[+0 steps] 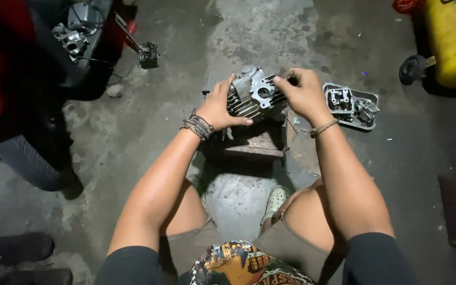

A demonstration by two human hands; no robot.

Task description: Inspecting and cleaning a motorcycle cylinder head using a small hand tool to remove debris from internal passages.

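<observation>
A grey finned engine cylinder head [254, 95] rests on a low wooden block [254, 141] in front of me. My left hand [219, 107] grips its left side, thumb along the lower fins. Over its right end my right hand [303, 94] closes, fingers curled on the top edge; whether it also holds a small tool is hidden. Both wrists wear cord bracelets.
A grey metal engine cover [352, 105] with small parts in it lies right of the block on the concrete floor. A motorcycle tyre [27, 161] and red bodywork stand at left, a yellow container [452, 42] at top right, dark shoes [14, 247] at bottom left.
</observation>
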